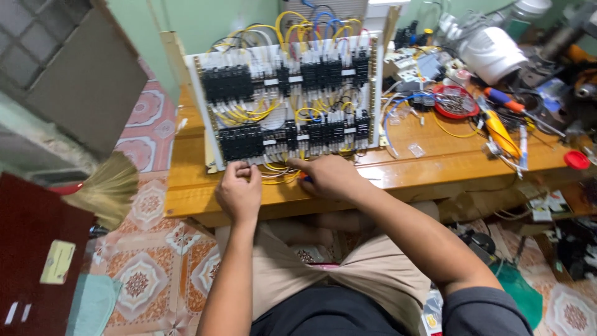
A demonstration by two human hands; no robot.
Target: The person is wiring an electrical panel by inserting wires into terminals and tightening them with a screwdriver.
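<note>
We're sat at a wooden workbench (186, 186) w/ a white electrical control panel (287, 99) propped up on it, leaning back toward the green wall. Panel has two rows of black terminal/relay blocks (227, 84), yellow wires (252, 113) looping between rows, blue + yellow wires arching over the top edge.

Our left hand (239, 190) is at the panel's bottom edge, below the lower-left black block; fingers curled in, fingertips (239, 167) touching the panel's lower rim/wiring. Can't tell if it's actually pinching a wire, grip is hidden by the knuckles.

Our right hand (329, 176) is just beside it to the right, at the bottom centre of the panel. Index finger points left toward the lower wires; rest of the hand is closed round a small tool w/ blue + red handle (303, 178), only a bit of it showing under the fingers. Tip not visible.

Right side of bench is cluttered: red round tray of small parts (457, 102), orange-handled tool (500, 132), blue/orange screwdriver (504, 99), white bundle (491, 53), red cap (577, 160) near the bench edge. Left of bench: straw broom (102, 186) over a patterned tile floor (149, 274).
</note>
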